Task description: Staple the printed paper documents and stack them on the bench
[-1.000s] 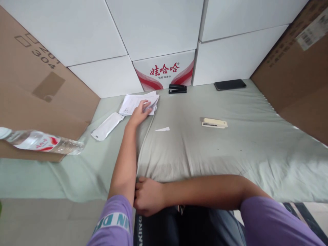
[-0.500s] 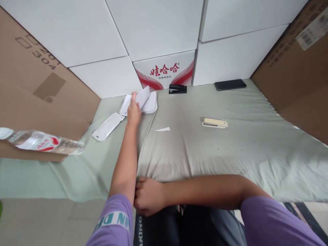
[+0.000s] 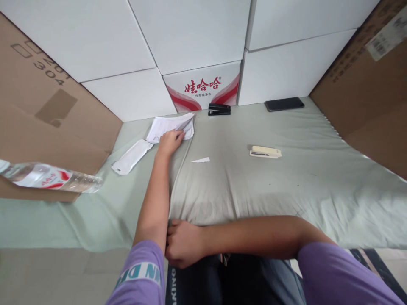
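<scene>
My left hand (image 3: 170, 141) reaches far forward to a loose stack of white paper sheets (image 3: 165, 123) lying on the pale green cloth (image 3: 254, 186). Its fingers curl on the stack's near edge, gripping the sheets there. My right hand (image 3: 182, 243) is a closed fist with nothing visible in it. It rests at the cloth's near edge against my left upper arm. A small white paper scrap (image 3: 201, 160) lies just right of my left forearm.
A black stapler (image 3: 219, 109) and a dark phone (image 3: 284, 103) lie at the back by stacked white boxes (image 3: 197, 34). A cream stapler (image 3: 265, 151) sits mid-right. A white flat pouch (image 3: 132, 156) and a lying water bottle (image 3: 47, 178) are left. Cardboard boxes (image 3: 365, 93) flank both sides.
My left hand lifted a top sheet half a second ago; the sheet is now back down on the stack and the hand has pulled to its near edge. The right hand stayed still.
</scene>
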{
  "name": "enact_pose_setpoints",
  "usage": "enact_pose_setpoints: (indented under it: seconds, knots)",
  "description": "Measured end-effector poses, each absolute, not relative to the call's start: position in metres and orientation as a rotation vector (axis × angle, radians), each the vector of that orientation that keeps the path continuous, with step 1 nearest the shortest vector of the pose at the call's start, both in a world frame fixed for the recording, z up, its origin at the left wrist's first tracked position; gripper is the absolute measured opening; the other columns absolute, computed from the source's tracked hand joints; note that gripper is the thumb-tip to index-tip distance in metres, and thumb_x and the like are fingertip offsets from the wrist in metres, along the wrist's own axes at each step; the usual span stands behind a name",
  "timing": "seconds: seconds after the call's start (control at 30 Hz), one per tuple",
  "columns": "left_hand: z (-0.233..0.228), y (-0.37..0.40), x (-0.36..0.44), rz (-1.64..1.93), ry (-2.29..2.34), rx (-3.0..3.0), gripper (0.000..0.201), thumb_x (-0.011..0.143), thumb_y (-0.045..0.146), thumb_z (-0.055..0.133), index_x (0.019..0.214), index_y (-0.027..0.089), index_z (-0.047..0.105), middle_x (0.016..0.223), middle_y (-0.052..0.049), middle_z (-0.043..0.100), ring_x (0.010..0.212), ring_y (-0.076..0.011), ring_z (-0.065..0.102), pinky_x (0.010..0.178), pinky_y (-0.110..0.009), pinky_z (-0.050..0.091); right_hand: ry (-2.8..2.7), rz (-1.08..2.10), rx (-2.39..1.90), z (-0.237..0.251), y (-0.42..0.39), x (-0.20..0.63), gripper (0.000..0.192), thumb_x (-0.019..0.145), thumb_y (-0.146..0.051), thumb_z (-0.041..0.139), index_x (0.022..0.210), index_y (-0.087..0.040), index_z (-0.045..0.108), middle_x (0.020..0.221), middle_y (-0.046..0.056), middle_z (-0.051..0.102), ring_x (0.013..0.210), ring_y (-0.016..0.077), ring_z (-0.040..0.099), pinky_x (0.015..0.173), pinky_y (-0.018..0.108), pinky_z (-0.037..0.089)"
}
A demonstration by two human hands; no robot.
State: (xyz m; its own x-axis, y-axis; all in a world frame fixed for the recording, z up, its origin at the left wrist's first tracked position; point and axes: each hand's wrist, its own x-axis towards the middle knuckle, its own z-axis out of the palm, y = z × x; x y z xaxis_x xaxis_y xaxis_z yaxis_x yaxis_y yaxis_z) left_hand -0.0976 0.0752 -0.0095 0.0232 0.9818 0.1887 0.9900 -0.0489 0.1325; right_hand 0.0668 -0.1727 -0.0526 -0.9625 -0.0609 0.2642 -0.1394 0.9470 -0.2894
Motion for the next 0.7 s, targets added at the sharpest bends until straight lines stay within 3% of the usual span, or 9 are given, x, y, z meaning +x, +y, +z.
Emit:
enact_pose_setpoints:
  seconds: [0.2,0.4,0.5,0.7]
  knots:
    - [-0.0119,0.0778,-0.0916,-0.449,-2.196,-2.085,0.035,0.094,0.033,0.050,0.121,0.025,0.070,0.117,-0.013,0.070,0.107,-0.0312,0.063,0.082,-0.037,0.045,-2.842,0.459,0.148,-0.0530,-0.1726,0.0668,0.024,0.085,-0.031,0.056,0.083,-0.017,0.076,0.076,0.006,0.074,0.077,0.0251,0.067,0.071,0.042,0.042]
    - [-0.0127,0.0776,-0.0926,-0.729,-2.208,-1.857,0.034,0.101,0.036,0.039,0.105,0.020,0.069,0.101,-0.014,0.068,0.101,-0.0293,0.063,0.084,-0.036,0.042,-2.851,0.461,0.150,-0.0505,-0.1716,0.0671,0.026,0.085,-0.030,0.054,0.083,-0.016,0.076,0.076,0.006,0.074,0.076,0.0238,0.067,0.069,0.041,0.042]
    - [-0.0108,0.0770,-0.0950,-0.878,-2.156,-1.777,0.029,0.101,0.033,0.040,0.104,0.019,0.066,0.104,-0.014,0.066,0.106,-0.0288,0.061,0.089,-0.035,0.042,-2.853,0.465,0.151,-0.0490,-0.1713,0.0668,0.025,0.085,-0.030,0.055,0.082,-0.017,0.075,0.075,0.006,0.073,0.075,0.0236,0.067,0.068,0.041,0.042]
    - [-0.0100,0.0692,-0.0953,-0.590,-2.085,-2.244,0.035,0.099,0.044,0.045,0.106,0.021,0.072,0.113,-0.013,0.069,0.110,-0.0281,0.063,0.093,-0.035,0.045,-2.841,0.464,0.154,-0.0475,-0.1704,0.0671,0.021,0.084,-0.030,0.058,0.080,-0.017,0.074,0.074,0.006,0.074,0.074,0.0232,0.067,0.068,0.040,0.041]
